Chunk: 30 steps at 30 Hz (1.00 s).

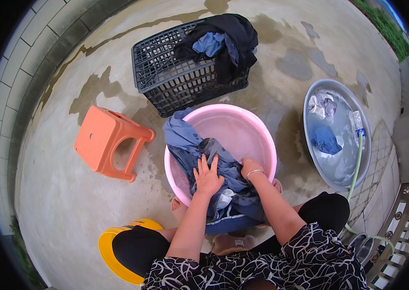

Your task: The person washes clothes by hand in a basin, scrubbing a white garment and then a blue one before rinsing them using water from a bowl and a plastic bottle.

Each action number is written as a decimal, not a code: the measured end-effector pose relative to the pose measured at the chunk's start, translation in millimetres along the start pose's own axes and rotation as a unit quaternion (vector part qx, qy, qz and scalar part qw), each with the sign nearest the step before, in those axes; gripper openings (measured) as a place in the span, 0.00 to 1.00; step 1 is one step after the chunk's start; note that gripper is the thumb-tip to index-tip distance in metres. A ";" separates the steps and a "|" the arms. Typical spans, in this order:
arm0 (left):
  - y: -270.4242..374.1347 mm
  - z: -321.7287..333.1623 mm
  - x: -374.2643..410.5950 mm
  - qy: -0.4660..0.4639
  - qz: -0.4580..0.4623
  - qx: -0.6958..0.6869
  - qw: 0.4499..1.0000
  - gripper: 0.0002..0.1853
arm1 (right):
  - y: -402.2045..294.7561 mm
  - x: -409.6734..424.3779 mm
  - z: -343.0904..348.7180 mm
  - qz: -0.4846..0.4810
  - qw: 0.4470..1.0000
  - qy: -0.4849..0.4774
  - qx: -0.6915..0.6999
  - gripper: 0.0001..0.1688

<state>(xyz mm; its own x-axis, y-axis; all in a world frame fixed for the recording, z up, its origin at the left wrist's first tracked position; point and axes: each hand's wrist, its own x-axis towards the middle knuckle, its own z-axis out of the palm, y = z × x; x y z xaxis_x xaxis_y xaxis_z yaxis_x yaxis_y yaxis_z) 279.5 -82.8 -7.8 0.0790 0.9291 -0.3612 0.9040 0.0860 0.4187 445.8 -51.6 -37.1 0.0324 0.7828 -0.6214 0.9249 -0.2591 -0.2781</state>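
Wet blue and dark garments point(226, 177) lie bunched over the near left side of a pink plastic basin point(273, 145), which holds cloudy water. My left hand point(208, 177) presses flat on the cloth, fingers spread. Beside it, at the right of the pile, my right hand point(251, 168) is curled on the edge of the blue fabric, its fingertips partly hidden. A lighter blue garment part point(179, 130) hangs over the left rim. White fabric point(225, 197) shows among the folds near me.
Ahead stands an upturned black plastic crate point(161, 65) with dark clothes point(233, 32) on it. An orange stool point(97, 139) is at left, a yellow bucket point(108, 250) by my left knee. On the right, a metal tub point(309, 156) holds soapy water, laundry and a green hose point(356, 163).
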 end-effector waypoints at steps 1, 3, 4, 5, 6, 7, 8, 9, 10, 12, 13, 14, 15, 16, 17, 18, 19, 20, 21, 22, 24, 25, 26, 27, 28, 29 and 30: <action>-0.4 3.2 1.2 -0.010 0.003 0.033 0.999 0.39 | -4.1 0.0 -3.5 -0.014 0.996 0.066 0.064 0.20; 1.9 13.3 6.7 -0.029 0.013 0.096 0.995 0.39 | -16.2 7.1 0.6 -0.104 0.936 0.228 0.246 0.18; 0.0 17.0 8.2 -0.031 0.021 0.115 0.993 0.38 | -25.3 7.3 6.6 -0.151 0.938 0.210 0.229 0.18; -5.2 22.9 10.9 -0.036 0.018 0.121 0.992 0.37 | -35.0 6.9 13.7 -0.198 0.938 0.191 0.212 0.19; -6.7 22.1 15.1 -0.038 0.018 0.127 0.991 0.37 | -39.7 8.7 16.0 -0.246 0.934 0.175 0.193 0.20; -9.3 20.7 17.8 -0.039 0.016 0.132 0.990 0.37 | -39.8 14.5 17.6 -0.206 0.946 0.138 0.208 0.19; -14.7 17.8 17.4 -0.046 0.015 0.094 0.994 0.35 | -39.5 24.7 21.6 -0.167 0.955 0.100 0.222 0.18; -15.4 14.7 19.2 -0.048 0.018 0.071 0.996 0.34 | -31.8 39.1 28.4 -0.122 0.963 0.066 0.233 0.18; -14.2 14.3 27.7 -0.050 0.039 0.042 0.997 0.34 | -7.8 69.3 53.8 -0.073 0.961 0.156 0.218 0.16; -34.2 15.8 28.4 0.035 0.068 -0.010 0.997 0.26 | -16.5 71.8 53.5 -0.011 0.953 0.137 0.268 0.14; -41.7 10.4 30.0 0.023 0.060 -0.076 0.995 0.22 | -21.8 72.1 49.4 0.022 0.947 0.132 0.293 0.14; -50.7 3.1 32.3 0.011 0.053 -0.141 0.989 0.18 | -25.7 69.4 54.0 0.020 0.917 0.194 0.347 0.14; -49.2 -2.9 39.3 -0.002 0.053 -0.211 0.976 0.14 | -23.4 71.8 48.0 0.031 0.900 0.195 0.390 0.15; -39.4 -14.7 40.3 0.182 0.058 -0.195 0.962 0.05 | -21.4 69.6 45.0 0.042 0.881 0.188 0.432 0.16; -38.0 -28.3 51.2 0.294 0.067 -0.109 0.947 0.06 | -17.4 69.4 43.1 0.055 0.860 0.183 0.473 0.17; -30.0 -40.3 60.9 0.369 0.039 -0.068 0.926 0.14 | -5.7 78.7 49.7 0.074 0.804 0.163 0.567 0.20; -31.0 -51.8 66.2 0.396 0.022 -0.023 0.918 0.20 | -13.4 68.3 43.9 0.082 0.759 0.131 0.632 0.21; -32.6 -62.3 68.1 0.382 0.003 0.077 0.921 0.20 | -18.0 56.9 37.1 0.091 0.709 0.099 0.692 0.22; -44.7 -67.4 72.3 0.345 -0.005 0.069 0.936 0.19 | -25.8 49.3 25.3 0.092 0.653 0.069 0.748 0.23; -60.9 -65.4 83.1 0.306 -0.006 0.055 0.951 0.18 | -14.1 52.2 22.8 0.077 0.555 -0.050 0.827 0.23; -85.1 -66.3 99.1 0.292 0.018 0.020 0.956 0.12 | -13.1 36.4 10.4 0.084 0.601 -0.083 0.791 0.23; -90.2 -68.1 102.3 0.308 0.030 -0.015 0.951 0.08 | -11.0 29.7 6.5 0.089 0.623 -0.098 0.771 0.23; -94.1 -66.6 100.3 0.316 0.034 -0.042 0.947 0.08 | -5.4 33.8 14.0 0.090 0.620 -0.078 0.776 0.22; -84.8 -70.5 96.6 0.321 0.043 -0.073 0.943 0.07 | -1.0 30.1 10.0 0.087 0.605 -0.054 0.790 0.21; -76.4 -73.3 90.7 0.334 0.102 -0.064 0.935 0.08 | -1.6 22.7 4.9 0.084 0.588 -0.033 0.804 0.20; -64.8 -73.5 82.8 0.347 0.159 -0.055 0.923 0.08 | -1.6 18.9 2.9 0.080 0.570 -0.014 0.817 0.19; -49.4 -73.5 75.4 0.357 0.219 -0.046 0.907 0.08 | 3.4 22.2 6.0 0.078 0.567 0.013 0.820 0.18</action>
<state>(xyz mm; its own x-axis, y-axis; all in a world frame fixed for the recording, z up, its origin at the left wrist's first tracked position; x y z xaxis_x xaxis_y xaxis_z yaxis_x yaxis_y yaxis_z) 210.0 9.5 5.5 0.0996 0.8743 0.4751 0.8103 -0.3484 0.4713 447.4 -38.5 -56.2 0.0908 0.6808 -0.7268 -0.6854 -0.4868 -0.5416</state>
